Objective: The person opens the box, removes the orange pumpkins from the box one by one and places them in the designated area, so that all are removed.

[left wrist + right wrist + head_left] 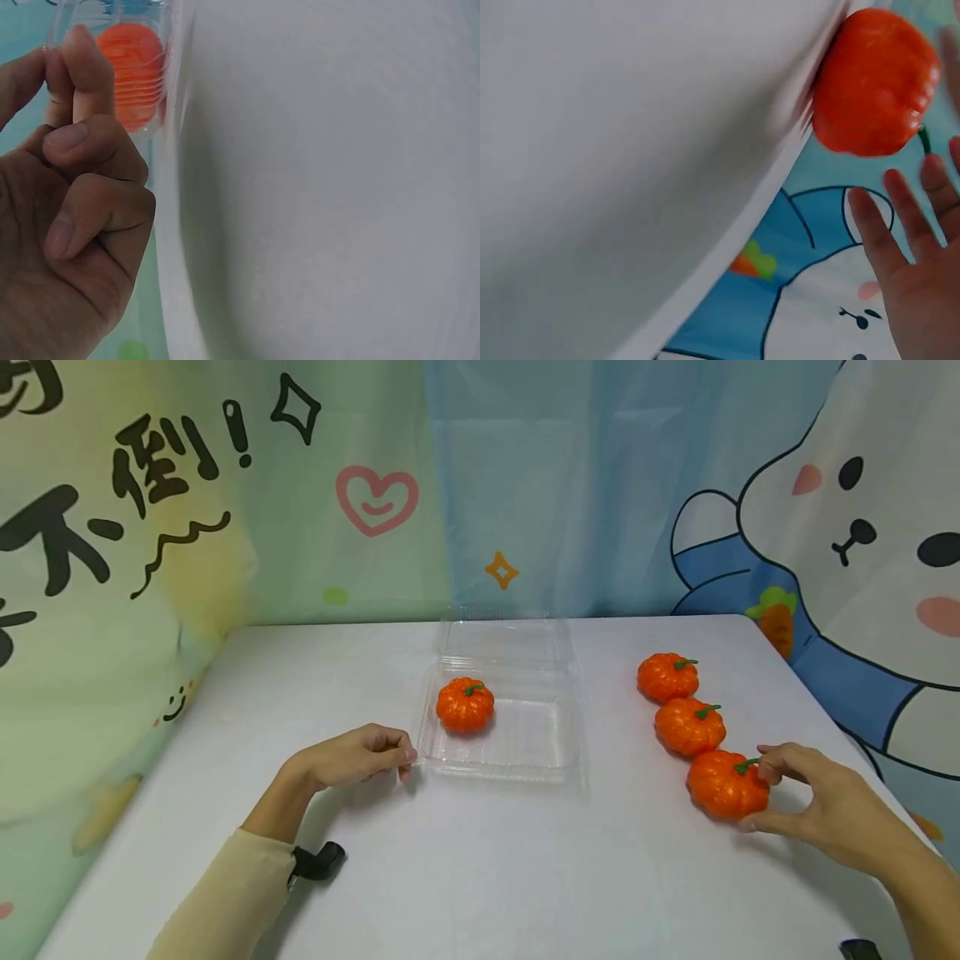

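Observation:
A clear plastic clamshell box [534,731] stands with its lid raised on the table. One orange toy pumpkin [463,708] with a green stem sits in its left part. My left hand [358,757] pinches the box's near-left edge between thumb and forefinger; the other fingers are curled in the left wrist view. Three more pumpkins form a row at the right: a far one [666,677], a middle one [688,727] and a near one [726,787]. My right hand [836,806] reaches around the near pumpkin, thumb and fingers spread at its right side. Whether they touch it, I cannot tell.
The white table [480,877] carries the box and the pumpkins. A printed curtain [570,485] hangs behind its back edge. A black strap device [318,862] is worn on the left wrist, over a beige sleeve [232,893].

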A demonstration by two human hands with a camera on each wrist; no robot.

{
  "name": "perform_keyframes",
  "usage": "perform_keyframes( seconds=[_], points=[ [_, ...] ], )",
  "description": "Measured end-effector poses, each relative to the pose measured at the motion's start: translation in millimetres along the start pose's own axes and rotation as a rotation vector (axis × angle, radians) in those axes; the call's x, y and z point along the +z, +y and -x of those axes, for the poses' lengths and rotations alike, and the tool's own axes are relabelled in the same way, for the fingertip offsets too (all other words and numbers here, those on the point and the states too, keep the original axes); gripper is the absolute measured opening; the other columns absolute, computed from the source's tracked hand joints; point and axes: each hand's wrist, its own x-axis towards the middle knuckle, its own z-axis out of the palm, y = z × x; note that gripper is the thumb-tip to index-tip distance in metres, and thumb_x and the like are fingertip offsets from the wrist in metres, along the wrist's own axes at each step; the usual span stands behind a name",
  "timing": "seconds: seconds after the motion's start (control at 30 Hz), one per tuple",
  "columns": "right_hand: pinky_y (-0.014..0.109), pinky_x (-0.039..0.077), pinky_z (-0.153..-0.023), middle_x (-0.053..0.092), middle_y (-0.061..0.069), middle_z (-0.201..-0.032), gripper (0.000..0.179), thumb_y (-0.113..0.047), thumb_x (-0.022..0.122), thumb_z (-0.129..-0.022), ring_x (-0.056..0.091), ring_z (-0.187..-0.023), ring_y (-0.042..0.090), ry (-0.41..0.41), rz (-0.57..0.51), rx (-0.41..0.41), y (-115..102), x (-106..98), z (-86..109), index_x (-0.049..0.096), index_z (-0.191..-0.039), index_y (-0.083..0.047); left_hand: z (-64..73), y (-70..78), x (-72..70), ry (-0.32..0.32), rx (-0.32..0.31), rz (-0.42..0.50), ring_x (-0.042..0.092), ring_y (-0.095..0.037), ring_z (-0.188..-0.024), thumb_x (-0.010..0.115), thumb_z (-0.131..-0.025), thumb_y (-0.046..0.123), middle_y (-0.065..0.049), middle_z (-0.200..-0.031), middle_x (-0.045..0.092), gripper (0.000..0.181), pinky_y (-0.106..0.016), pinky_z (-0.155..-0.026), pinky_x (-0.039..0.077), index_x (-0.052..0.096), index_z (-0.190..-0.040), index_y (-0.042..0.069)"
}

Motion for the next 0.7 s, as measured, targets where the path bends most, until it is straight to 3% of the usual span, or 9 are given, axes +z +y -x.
perform_keyframes(
  seconds=[0.03, 0.07, 0.17, 0.23, 0.3, 0.37, 0.47, 0.6, 0.7],
  points=[
    [0.006, 0.047, -0.082, 0.064, 0.010, -0.103, 0.069, -0.027, 0.103, -0.051, 0.057, -0.102, 0.016, 0.001, 0.016, 0.014, -1.3, -2.0, 0.0, 0.062, -0.105, -0.013, -0.3, -0.4, 0.0, -0.002, 0.001, -0.001, 0.033, -0.013, -0.060, 0.055, -0.106, 0.025, -0.014, -0.091, 0.065, 0.025, -0.023, -0.055, 0.027, 0.066, -0.096, 0.004],
    [0.018, 0.053, -0.082, 0.064, 0.012, -0.104, 0.071, -0.029, 0.103, -0.052, 0.057, -0.098, 0.025, 0.004, 0.033, 0.031, -2.5, -4.3, -0.5, 0.062, -0.107, -0.011, -0.8, -0.7, 0.0, -0.004, 0.001, 0.000, 0.033, -0.013, -0.060, 0.055, -0.106, 0.025, -0.014, -0.091, 0.065, 0.025, -0.023, -0.055, 0.027, 0.066, -0.096, 0.004],
    [0.019, 0.053, -0.078, 0.064, 0.013, -0.103, 0.070, -0.027, 0.103, -0.054, 0.057, -0.094, 0.030, 0.054, 0.062, 0.020, -4.3, -13.1, -5.6, 0.063, -0.109, -0.010, -1.5, -0.7, -0.1, -0.006, 0.002, -0.004, 0.034, -0.013, -0.061, 0.055, -0.106, 0.025, -0.015, -0.092, 0.065, 0.025, -0.023, -0.056, 0.027, 0.066, -0.096, 0.004],
    [0.003, 0.039, -0.081, 0.065, 0.010, -0.105, 0.069, -0.019, 0.103, -0.053, 0.055, -0.099, 0.018, 0.117, 0.048, -0.021, -5.8, -17.5, -11.5, 0.064, -0.109, -0.010, -1.1, -1.0, -0.2, -0.004, 0.004, -0.001, 0.034, -0.012, -0.061, 0.056, -0.106, 0.025, -0.016, -0.092, 0.065, 0.025, -0.023, -0.057, 0.028, 0.066, -0.096, 0.005],
    [-0.005, 0.027, -0.083, 0.064, 0.010, -0.107, 0.068, -0.014, 0.102, -0.055, 0.054, -0.101, 0.017, 0.155, 0.033, -0.067, -9.9, -21.4, -18.2, 0.065, -0.111, -0.009, 0.5, -1.1, -0.2, 0.003, 0.005, 0.002, 0.035, -0.012, -0.062, 0.056, -0.106, 0.024, -0.016, -0.092, 0.065, 0.024, -0.023, -0.058, 0.029, 0.066, -0.096, 0.005],
    [-0.005, 0.023, -0.087, 0.062, 0.011, -0.112, 0.068, -0.011, 0.101, -0.057, 0.053, -0.104, 0.018, 0.172, 0.017, -0.087, -16.4, -23.3, -24.3, 0.065, -0.115, -0.009, 1.9, -1.4, 0.1, 0.005, 0.004, 0.003, 0.036, -0.012, -0.063, 0.056, -0.106, 0.023, -0.015, -0.092, 0.066, 0.024, -0.023, -0.059, 0.029, 0.067, -0.096, 0.005],
    [-0.005, 0.020, -0.088, 0.061, 0.014, -0.118, 0.068, -0.008, 0.099, -0.062, 0.052, -0.104, 0.032, 0.173, -0.013, -0.103, -26.3, -24.8, -34.5, 0.065, -0.120, -0.008, 3.5, -1.2, 0.8, 0.005, 0.008, 0.002, 0.036, -0.012, -0.062, 0.056, -0.106, 0.022, -0.017, -0.091, 0.065, 0.022, -0.023, -0.059, 0.029, 0.068, -0.097, 0.005],
    [-0.001, 0.028, -0.089, 0.063, 0.007, -0.117, 0.062, -0.008, 0.097, -0.066, 0.051, -0.105, 0.008, 0.162, -0.040, -0.124, -40.4, -21.7, -50.1, 0.068, -0.121, -0.011, 4.8, -0.9, 1.6, 0.008, 0.021, -0.006, 0.034, -0.012, -0.062, 0.056, -0.105, 0.021, -0.019, -0.091, 0.064, 0.022, -0.024, -0.060, 0.028, 0.068, -0.097, 0.005],
    [0.002, 0.036, -0.085, 0.065, 0.000, -0.112, 0.056, -0.005, 0.095, -0.068, 0.049, -0.103, -0.007, 0.150, -0.076, -0.191, -52.1, -16.4, -64.0, 0.069, -0.117, -0.011, 6.2, -1.6, 2.2, 0.012, 0.028, -0.005, 0.033, -0.012, -0.063, 0.056, -0.105, 0.020, -0.020, -0.090, 0.062, 0.021, -0.025, -0.060, 0.028, 0.068, -0.097, 0.004]
  ],
)
